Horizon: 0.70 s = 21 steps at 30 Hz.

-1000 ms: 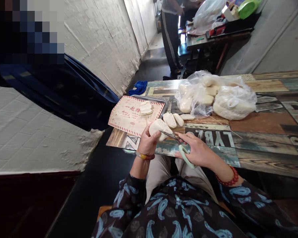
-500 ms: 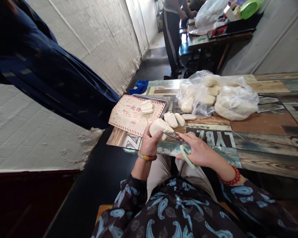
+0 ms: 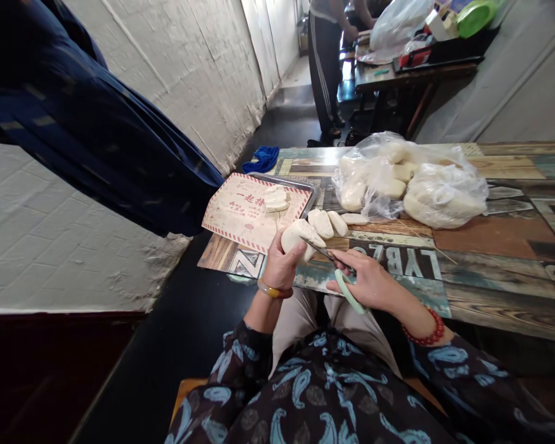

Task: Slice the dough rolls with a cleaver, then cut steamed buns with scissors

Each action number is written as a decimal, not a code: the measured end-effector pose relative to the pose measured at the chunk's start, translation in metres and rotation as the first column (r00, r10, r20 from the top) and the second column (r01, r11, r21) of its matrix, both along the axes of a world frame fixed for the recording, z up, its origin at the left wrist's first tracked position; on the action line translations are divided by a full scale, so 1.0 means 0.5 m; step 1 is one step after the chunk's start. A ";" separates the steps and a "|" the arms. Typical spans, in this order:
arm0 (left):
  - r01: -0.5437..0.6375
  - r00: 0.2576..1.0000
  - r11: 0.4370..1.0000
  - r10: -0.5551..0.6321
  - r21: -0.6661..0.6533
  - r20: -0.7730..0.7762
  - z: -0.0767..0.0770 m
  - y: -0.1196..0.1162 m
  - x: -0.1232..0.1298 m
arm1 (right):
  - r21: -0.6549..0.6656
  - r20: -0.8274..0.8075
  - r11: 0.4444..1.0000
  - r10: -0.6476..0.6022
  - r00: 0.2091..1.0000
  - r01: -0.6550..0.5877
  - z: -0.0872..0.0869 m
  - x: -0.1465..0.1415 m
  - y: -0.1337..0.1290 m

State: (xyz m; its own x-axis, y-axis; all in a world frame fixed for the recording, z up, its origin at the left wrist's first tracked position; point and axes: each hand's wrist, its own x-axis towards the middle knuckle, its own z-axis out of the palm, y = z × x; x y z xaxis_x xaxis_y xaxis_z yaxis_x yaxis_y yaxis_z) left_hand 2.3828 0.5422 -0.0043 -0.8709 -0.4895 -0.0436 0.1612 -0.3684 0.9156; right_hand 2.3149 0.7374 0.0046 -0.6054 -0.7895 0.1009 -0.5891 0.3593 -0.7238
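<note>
Since the last frame, a small drift of the whole scene toward the right of the head view, and a slightly steeper slant of the scissors (image 3: 346,291), blade tips now at the lower edge of the bun (image 3: 298,235).

Head view: bun firmly grasped in the left hand (image 3: 282,262), lifted clear of the table, fingers wrapped around it. Right hand (image 3: 367,283) closed around the pale green scissor handles, fingers through the loops. Whether the blades stand open or closed: too small to tell. Yellow bangle (image 3: 272,290) on the left wrist, red bead bracelet (image 3: 425,330) on the right.

Just beyond the bun, cut slices (image 3: 321,223) in a loose row on the wood-patterned table (image 3: 504,290). Left of them, a printed paper sheet (image 3: 240,213) on a metal tray (image 3: 305,191), with more slices (image 3: 276,199) stacked on the paper. Farther right, a plastic bag (image 3: 444,197) full of buns, against the slices' far side. Blue cloth (image 3: 261,159) at the table's far corner. Dark blue fabric (image 3: 97,142) hanging across the upper left, before a white brick wall (image 3: 41,234). Down the corridor, a person (image 3: 324,68) in striped track pants, standing at a second table (image 3: 411,73).
</note>
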 end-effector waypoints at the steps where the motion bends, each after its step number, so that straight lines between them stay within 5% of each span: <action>1: -0.001 1.000 1.000 0.001 0.004 -0.003 0.000 0.000 -0.001 | -0.012 -0.002 1.000 -0.005 1.000 0.005 -0.002 0.000 0.000; 21: -0.013 1.000 0.998 0.013 0.055 -0.007 0.001 0.005 -0.002 | -0.095 -0.044 0.995 0.005 0.999 -0.009 -0.013 0.001 0.017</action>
